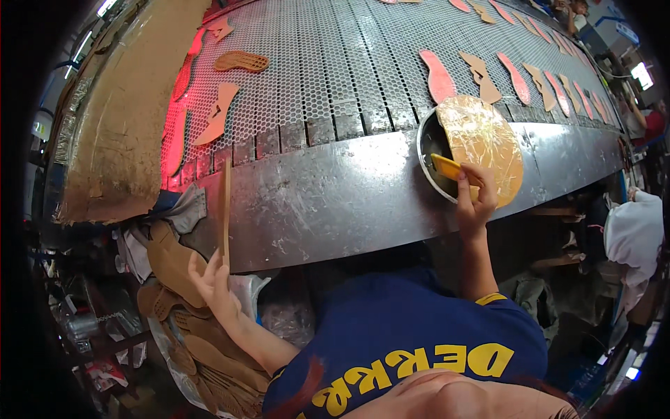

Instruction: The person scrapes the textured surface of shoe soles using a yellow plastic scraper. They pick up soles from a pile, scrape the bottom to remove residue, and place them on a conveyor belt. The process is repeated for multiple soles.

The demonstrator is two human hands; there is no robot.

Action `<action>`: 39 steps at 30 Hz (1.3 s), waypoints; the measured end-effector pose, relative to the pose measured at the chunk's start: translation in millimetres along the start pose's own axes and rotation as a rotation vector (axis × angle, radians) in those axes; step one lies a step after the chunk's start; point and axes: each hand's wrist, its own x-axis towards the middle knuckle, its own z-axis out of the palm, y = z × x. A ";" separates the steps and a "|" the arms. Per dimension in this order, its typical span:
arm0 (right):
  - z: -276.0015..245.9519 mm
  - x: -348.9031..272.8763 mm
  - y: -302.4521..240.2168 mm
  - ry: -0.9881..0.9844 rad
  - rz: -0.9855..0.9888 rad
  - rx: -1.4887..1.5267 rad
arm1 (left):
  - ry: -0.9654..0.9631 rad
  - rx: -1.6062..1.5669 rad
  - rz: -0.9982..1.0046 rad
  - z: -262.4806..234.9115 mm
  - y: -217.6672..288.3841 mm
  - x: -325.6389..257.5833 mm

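In my left hand (216,285) a thin brown shoe sole (225,209) stands on edge, pinched near its lower end, over the left part of the metal ledge. My right hand (479,190) grips a flat yellow brush or scraper (447,167); its far end dips over the opening of a round pot (423,157). A yellowish, tape-wrapped cover (483,143) lies across the right part of the pot. What is inside the pot looks dark and cannot be made out.
Beyond the metal ledge (314,202) runs a mesh conveyor (314,63) carrying pink insoles (437,75), tan cut pieces (218,115) and a brown sole (241,61). Cardboard (118,112) covers a housing at left. Brown soles (209,349) are piled beside my left arm. People are at far right.
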 end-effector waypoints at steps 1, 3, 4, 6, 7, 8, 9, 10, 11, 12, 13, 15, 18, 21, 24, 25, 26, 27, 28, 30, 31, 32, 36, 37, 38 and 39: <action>0.7 -0.5 1.2 0.000 0.034 0.024 | -0.090 -0.239 -0.050 11.0 3.1 -2.7; 0.6 -0.5 3.6 0.006 0.104 0.071 | -0.332 -0.632 -0.169 42.3 12.5 -10.7; 1.3 0.9 4.0 -0.062 0.200 0.129 | -0.480 -0.782 -0.237 58.8 18.0 -15.6; 0.5 4.2 6.5 -0.197 0.389 0.240 | -0.777 -0.931 -0.378 78.0 7.5 -17.3; 1.4 4.8 11.1 -0.142 0.417 0.335 | -0.817 -0.932 -0.413 89.5 4.6 -20.7; 3.8 4.7 18.3 -0.088 0.444 0.431 | -0.856 -0.932 -0.447 102.1 2.3 -24.9; 5.5 5.1 23.2 -0.029 0.473 0.523 | -0.899 -0.931 -0.486 113.8 -1.1 -28.1; 7.2 8.3 22.6 0.020 0.465 0.626 | -0.901 -0.924 -0.499 121.2 -5.5 -31.7; 8.2 12.3 20.4 0.068 0.457 0.729 | -0.902 -0.919 -0.513 127.5 -10.3 -35.1; 9.5 16.7 18.2 0.117 0.449 0.834 | -0.903 -0.912 -0.525 133.9 -11.6 -38.6; 9.8 19.5 14.3 0.102 0.447 0.903 | -0.879 -0.901 -0.564 139.1 -9.4 -43.6; 17.8 19.9 -4.6 0.164 0.348 0.936 | -0.881 -0.973 -0.634 148.0 -14.7 -51.5; 28.4 10.1 -21.5 0.107 0.111 0.772 | -0.869 -0.957 -0.682 158.6 -20.9 -62.1; 24.9 9.7 -51.5 -0.089 -0.173 0.412 | -0.923 -0.898 -0.663 163.7 -20.4 -70.5; 33.0 6.1 -58.8 -0.163 -0.259 0.395 | -0.960 -0.884 -0.650 165.5 -18.9 -76.1; 32.9 6.1 -57.9 -0.180 -0.266 0.384 | -0.978 -0.886 -0.641 166.1 -18.5 -77.6; 31.9 7.2 -57.2 -0.179 -0.276 0.358 | -0.995 -0.887 -0.633 166.8 -18.0 -78.9; 31.2 8.4 -56.4 -0.179 -0.285 0.333 | -1.011 -0.887 -0.624 166.8 -17.5 -80.1; 30.8 9.3 -55.8 -0.179 -0.294 0.308 | -1.024 -0.887 -0.634 166.5 -16.8 -81.4; 30.4 9.7 -54.9 -0.166 -0.298 0.295 | -1.051 -0.886 -0.656 166.3 -15.5 -83.7; 29.7 9.6 -54.1 -0.159 -0.300 0.287 | -1.060 -0.884 -0.649 167.0 -14.4 -84.6; 28.6 9.3 -53.3 -0.159 -0.296 0.291 | -1.069 -0.881 -0.641 167.9 -13.1 -85.4; 22.2 10.2 -51.9 -0.176 -0.289 0.295 | -1.097 -0.916 -0.634 167.5 -15.2 -86.2; 19.8 11.3 -51.3 -0.184 -0.287 0.292 | -1.098 -0.902 -0.633 167.3 -14.1 -86.3; 18.1 12.0 -50.3 -0.192 -0.285 0.302 | -1.099 -0.888 -0.633 167.3 -12.2 -86.3; 16.7 12.0 -49.7 -0.199 -0.283 0.312 | -1.099 -0.874 -0.632 166.7 -11.1 -86.3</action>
